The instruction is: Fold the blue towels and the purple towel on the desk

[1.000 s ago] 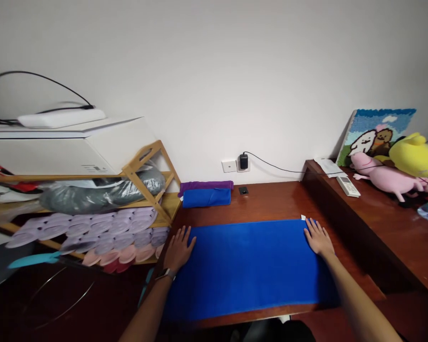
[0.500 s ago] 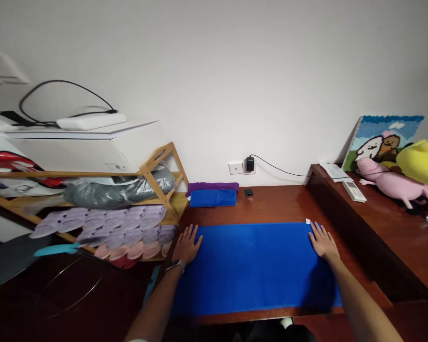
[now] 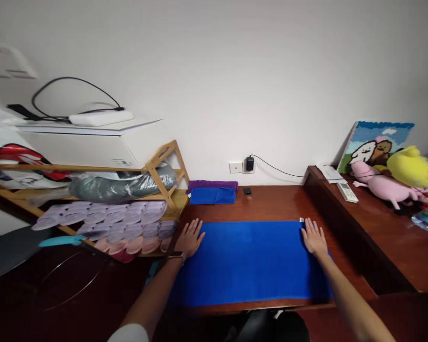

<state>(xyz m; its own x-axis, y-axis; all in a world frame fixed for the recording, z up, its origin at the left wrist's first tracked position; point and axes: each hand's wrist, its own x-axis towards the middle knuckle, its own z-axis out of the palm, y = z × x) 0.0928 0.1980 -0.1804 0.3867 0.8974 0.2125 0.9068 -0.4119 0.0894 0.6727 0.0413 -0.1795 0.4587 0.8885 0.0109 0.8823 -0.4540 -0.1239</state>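
A blue towel (image 3: 249, 261) lies spread flat across the brown wooden desk (image 3: 271, 204), its near side reaching the desk's front edge. At its far left corner my left hand (image 3: 189, 239) lies flat, fingers apart, with a watch on the wrist. My right hand (image 3: 314, 239) rests palm down on the far right corner, fingers spread beside a small white tag (image 3: 301, 220). Neither hand grips anything. Farther back, near the wall, are a folded blue cloth (image 3: 213, 195) and a purple cloth (image 3: 214, 184) behind it.
Left of the desk stands a wooden rack (image 3: 167, 175) with slippers (image 3: 110, 213) and a white box (image 3: 89, 145). A raised ledge on the right holds a remote control (image 3: 347, 192), a pink plush toy (image 3: 381, 183) and a yellow one (image 3: 413, 166). A black charger (image 3: 249, 164) is plugged into the wall.
The view has shifted slightly, showing more of the right side. Both hands stay flat on the towel's far corners, and the towel keeps its spread shape.
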